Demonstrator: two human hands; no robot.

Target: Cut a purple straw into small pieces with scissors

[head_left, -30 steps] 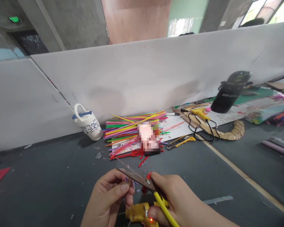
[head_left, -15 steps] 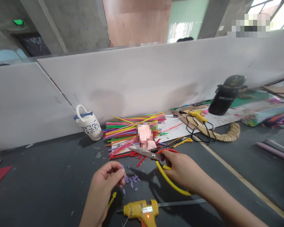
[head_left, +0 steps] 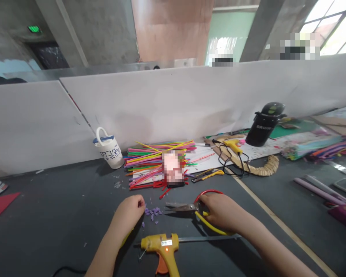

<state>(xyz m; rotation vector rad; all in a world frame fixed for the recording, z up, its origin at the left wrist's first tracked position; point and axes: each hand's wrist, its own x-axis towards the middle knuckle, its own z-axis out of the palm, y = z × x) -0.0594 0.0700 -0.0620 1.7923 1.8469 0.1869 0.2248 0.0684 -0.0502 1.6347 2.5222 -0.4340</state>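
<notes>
My left hand (head_left: 129,211) is closed, its fingertips turned down beside a small heap of purple snippets (head_left: 153,212) on the dark table. Whatever those fingers hold is hidden from view. Part of a thin yellow strip (head_left: 127,237) shows beneath the left wrist. My right hand (head_left: 223,211) grips a pair of scissors (head_left: 184,207) with one red and one yellow handle. The blades are slightly apart and point left, just right of the snippets. Below both hands lies a yellow glue gun (head_left: 158,242) with an orange trigger, a lit red light and a glue stick in its back.
Behind the hands lie many coloured pipe cleaners (head_left: 150,161), partly blurred out, and a utility knife (head_left: 209,175). A white mug-shaped container (head_left: 111,154) stands left. A second glue gun (head_left: 233,146), a black bottle (head_left: 261,129) and a pale partition (head_left: 173,104) are farther back.
My left hand has turned over, its fingertips now down by the snippets; the purple piece it pinched is out of sight. The scissors have come lower and level, blades slightly apart. The camera view has shifted.
</notes>
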